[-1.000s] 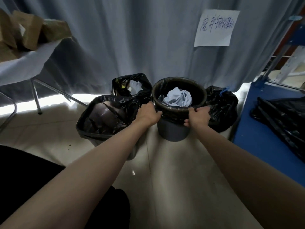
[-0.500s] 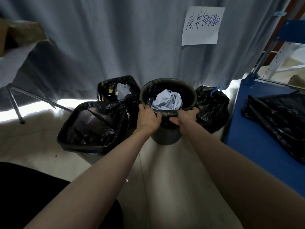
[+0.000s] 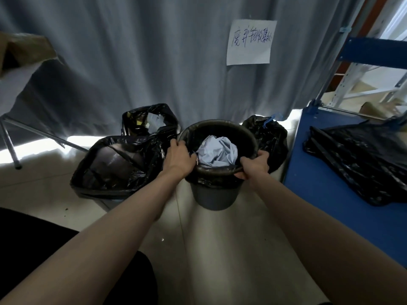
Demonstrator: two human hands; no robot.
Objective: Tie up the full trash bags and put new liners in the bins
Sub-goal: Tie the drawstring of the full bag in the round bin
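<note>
— Where is there room around the round grey plastic bin (image 3: 214, 195)?

— In front of it: bare pale tiled floor (image 3: 220, 249) runs back toward the person, open between the two forearms.

— And the sides?

— Crowded. A wide black-lined bin (image 3: 114, 166) sits just beside it on the left, a smaller open black bag (image 3: 152, 119) behind that, and a tied black bag (image 3: 269, 137) presses close on the right. The blue platform (image 3: 330, 194) walls off the far right — the grey curtain (image 3: 154, 62) closes the back.

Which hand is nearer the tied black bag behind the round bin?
Right. The right hand grips the round bin's rim just beside the tied black bag; the left hand holds the opposite rim.
</note>
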